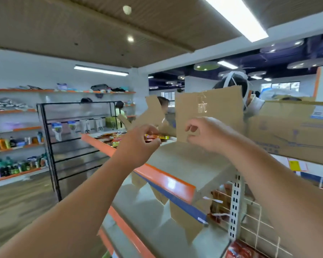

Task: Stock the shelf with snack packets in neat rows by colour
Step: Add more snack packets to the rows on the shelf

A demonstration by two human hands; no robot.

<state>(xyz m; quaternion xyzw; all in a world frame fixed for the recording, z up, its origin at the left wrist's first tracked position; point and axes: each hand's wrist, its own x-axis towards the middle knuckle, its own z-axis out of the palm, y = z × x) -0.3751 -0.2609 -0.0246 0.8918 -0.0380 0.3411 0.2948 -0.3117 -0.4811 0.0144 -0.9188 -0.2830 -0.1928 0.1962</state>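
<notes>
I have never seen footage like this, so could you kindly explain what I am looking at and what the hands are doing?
There is no machine: a person wears one camera on the head, looking forward over their own bare arms. The left hand pinches an orange-yellow snack packet over the top shelf. The right hand is curled before an upright cardboard flap; whether it holds anything is unclear. More packets lie farther along the shelf.

Bare left grip (140,144) and right grip (207,135), forearms (73,211) likewise bare.
</notes>
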